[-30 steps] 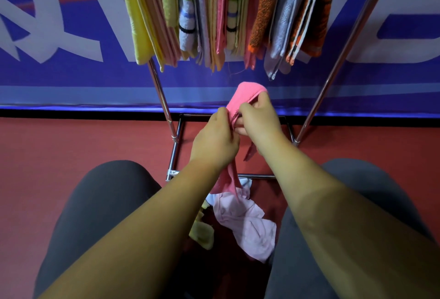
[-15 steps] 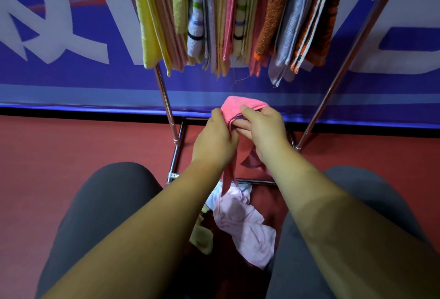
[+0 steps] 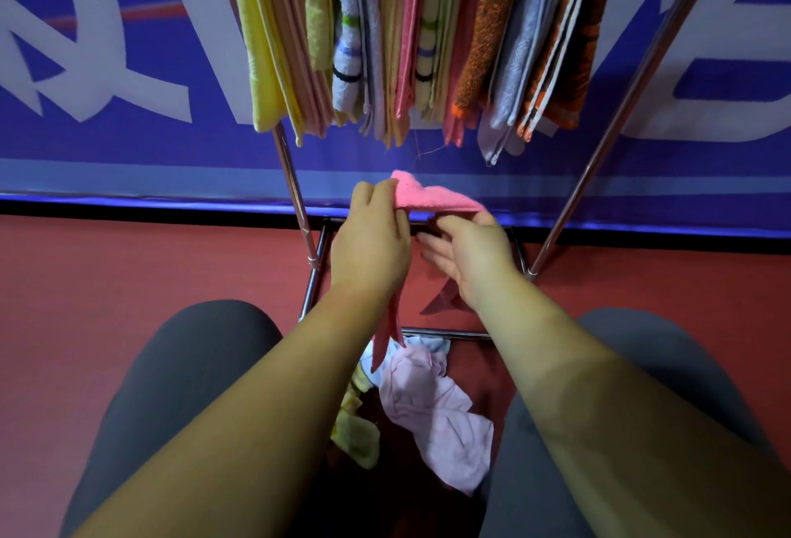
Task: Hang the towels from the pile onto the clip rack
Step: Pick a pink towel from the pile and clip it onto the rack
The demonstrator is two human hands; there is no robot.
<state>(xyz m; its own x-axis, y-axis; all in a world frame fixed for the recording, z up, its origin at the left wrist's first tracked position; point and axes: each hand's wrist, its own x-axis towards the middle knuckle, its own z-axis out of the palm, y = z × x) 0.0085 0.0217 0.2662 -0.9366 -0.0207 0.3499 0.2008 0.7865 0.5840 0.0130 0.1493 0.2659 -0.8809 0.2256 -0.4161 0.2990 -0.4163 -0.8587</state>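
Observation:
A bright pink towel is stretched between my hands in front of the rack. My left hand pinches its left corner, and a strip of it hangs down past my wrist. My right hand holds the right end with the fingers spread under the edge. Above them, several towels in yellow, pink, orange and grey hang side by side from the top of the rack. The pile of pale pink, white and yellow towels lies on the floor between my knees.
The rack's chrome legs slant down to a base frame on the red floor just beyond the pile. A blue banner with white letters covers the wall behind. My knees in grey trousers flank the pile.
My hands have moved apart and spread the pink towel's top edge out sideways; earlier it was bunched between them. The view has tilted down slightly.

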